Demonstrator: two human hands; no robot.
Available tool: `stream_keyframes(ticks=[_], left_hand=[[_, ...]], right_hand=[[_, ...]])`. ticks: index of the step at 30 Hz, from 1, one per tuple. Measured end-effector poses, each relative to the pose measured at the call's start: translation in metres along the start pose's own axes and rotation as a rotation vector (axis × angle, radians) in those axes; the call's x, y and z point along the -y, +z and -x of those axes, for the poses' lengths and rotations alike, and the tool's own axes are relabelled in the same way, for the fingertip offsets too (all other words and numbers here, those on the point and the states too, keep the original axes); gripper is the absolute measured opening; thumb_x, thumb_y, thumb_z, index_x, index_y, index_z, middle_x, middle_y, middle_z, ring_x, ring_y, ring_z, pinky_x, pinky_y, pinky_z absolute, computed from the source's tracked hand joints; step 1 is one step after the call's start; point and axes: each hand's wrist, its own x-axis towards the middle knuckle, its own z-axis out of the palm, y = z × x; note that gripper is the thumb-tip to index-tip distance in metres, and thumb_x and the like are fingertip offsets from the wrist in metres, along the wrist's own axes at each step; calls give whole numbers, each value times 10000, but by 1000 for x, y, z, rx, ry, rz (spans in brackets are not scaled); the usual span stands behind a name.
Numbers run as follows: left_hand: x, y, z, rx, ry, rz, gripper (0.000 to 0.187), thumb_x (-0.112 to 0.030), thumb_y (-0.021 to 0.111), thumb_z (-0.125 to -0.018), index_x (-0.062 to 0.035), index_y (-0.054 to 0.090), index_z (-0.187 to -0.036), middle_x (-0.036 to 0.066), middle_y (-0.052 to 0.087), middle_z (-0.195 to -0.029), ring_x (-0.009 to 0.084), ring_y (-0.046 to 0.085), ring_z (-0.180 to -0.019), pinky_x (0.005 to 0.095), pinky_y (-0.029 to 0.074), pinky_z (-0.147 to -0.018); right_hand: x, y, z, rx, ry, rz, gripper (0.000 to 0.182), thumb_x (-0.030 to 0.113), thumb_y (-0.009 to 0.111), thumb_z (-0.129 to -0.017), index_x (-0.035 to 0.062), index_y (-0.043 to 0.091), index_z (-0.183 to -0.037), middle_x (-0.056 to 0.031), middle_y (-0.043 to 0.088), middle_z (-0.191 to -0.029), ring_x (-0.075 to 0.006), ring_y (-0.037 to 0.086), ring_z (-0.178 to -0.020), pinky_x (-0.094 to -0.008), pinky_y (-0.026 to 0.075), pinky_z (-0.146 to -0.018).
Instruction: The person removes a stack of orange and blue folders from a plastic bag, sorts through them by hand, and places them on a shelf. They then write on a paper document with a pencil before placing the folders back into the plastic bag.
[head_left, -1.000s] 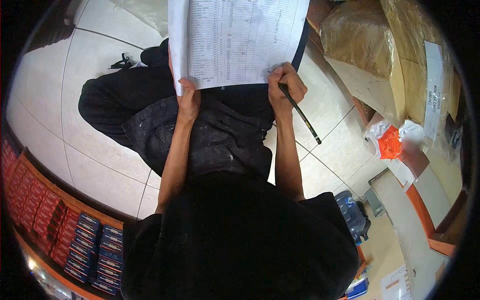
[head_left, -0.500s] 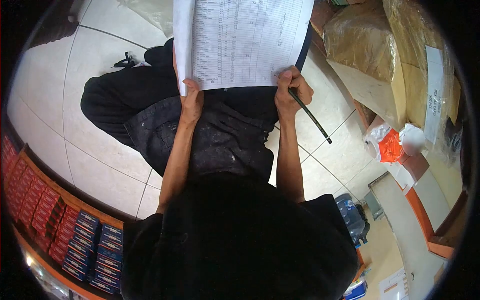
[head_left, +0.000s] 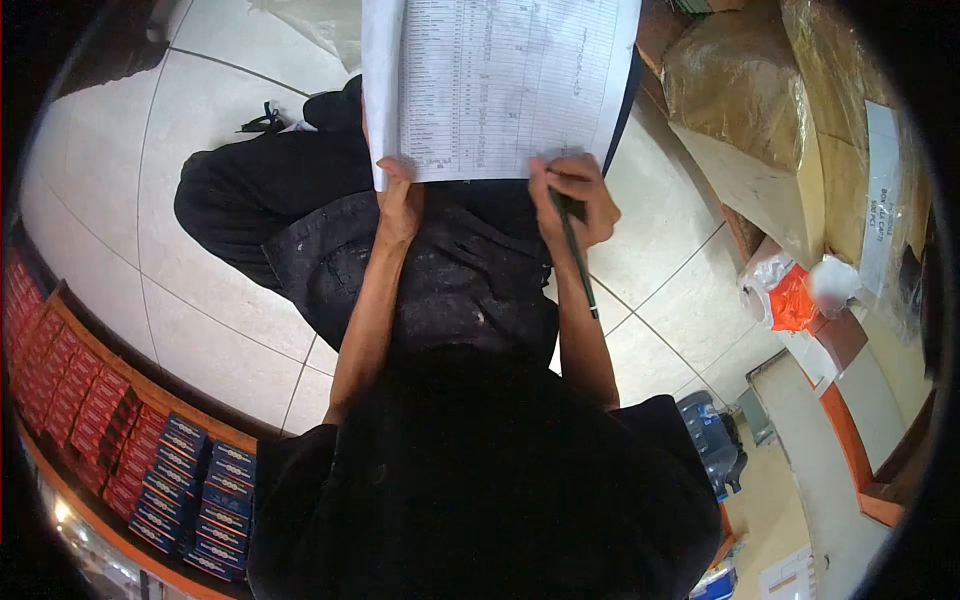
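A stack of printed table sheets point(head_left: 500, 90) lies over my lap, its left side curled up and handwriting in some columns. My left hand point(head_left: 398, 200) grips the lower left corner, thumb on top and the other fingers hidden beneath. Near the lower right edge of the paper, my right hand point(head_left: 577, 203) is closed around a dark green pencil point(head_left: 578, 255), slightly blurred. The pencil's long end slants down over my wrist; its writing tip is hard to make out.
Red boxes point(head_left: 85, 405) and dark blue boxes point(head_left: 170, 485) fill a shelf at lower left. Plastic-wrapped cartons point(head_left: 740, 85) stand at upper right, above an orange-and-white bag point(head_left: 792, 298). A clear blue bottle point(head_left: 708, 440) lies by my right elbow.
My right hand has shifted left and down along the paper's lower edge, and the pencil has swung steeper. The whole scene sits slightly further right in view.
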Motion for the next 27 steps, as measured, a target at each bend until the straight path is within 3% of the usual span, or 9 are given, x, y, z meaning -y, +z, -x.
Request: stream_keyframes(ticks=[3,8,11,12,21,24,27], left_hand=[[2,-1,1,-41,-30,35,765,-612,318,-935,-20,277,-1419,123,403,-1374,247,389,-1279,431,323,-1059],[-4,-1,2,-39,-27,-15,770,-613,320,-934,-23,269,-1426,125,392,-1387,250,369,-1299,452,296,-1079],[-4,1,0,-35,-11,-10,785,-624,318,-928,-21,264,-1429,130,394,-1385,252,379,-1292,442,307,-1073],[-4,3,0,-32,6,0,790,-627,316,-926,-20,264,-1429,133,395,-1384,253,384,-1288,437,314,-1070],[-8,0,2,-42,-30,-60,830,-662,303,-908,-8,272,-1419,138,408,-1365,252,419,-1258,419,354,-1042],[-9,-10,0,107,-66,-59,755,-593,318,-941,-189,28,-1508,90,292,-1450,224,301,-1333,416,241,-1104],[-5,1,1,-68,-12,-43,836,-666,291,-907,-10,258,-1424,144,400,-1374,253,410,-1265,419,347,-1048]], right_hand=[[4,6,6,34,25,-18,269,-67,765,-698,36,517,-684,-117,622,-638,-182,593,-556,-261,423,-469],[-8,-7,14,-91,109,49,336,74,589,-919,52,388,-652,-107,590,-605,-123,507,-509,-253,416,-485],[-14,-22,13,-71,241,86,345,77,575,-927,49,376,-647,-117,580,-595,-114,502,-504,-243,412,-473],[-16,-19,11,-94,209,53,335,25,602,-892,50,385,-638,-97,560,-579,-138,506,-485,-261,391,-442],[-23,-13,11,-92,114,36,350,3,615,-872,40,372,-622,-115,565,-604,-163,534,-526,-264,422,-491],[-27,-13,13,-72,110,38,347,-9,623,-856,40,373,-621,-121,568,-609,-169,542,-530,-262,429,-497],[-28,-14,15,-67,113,62,339,-25,624,-844,40,376,-622,-122,570,-609,-170,544,-531,-262,426,-492]])
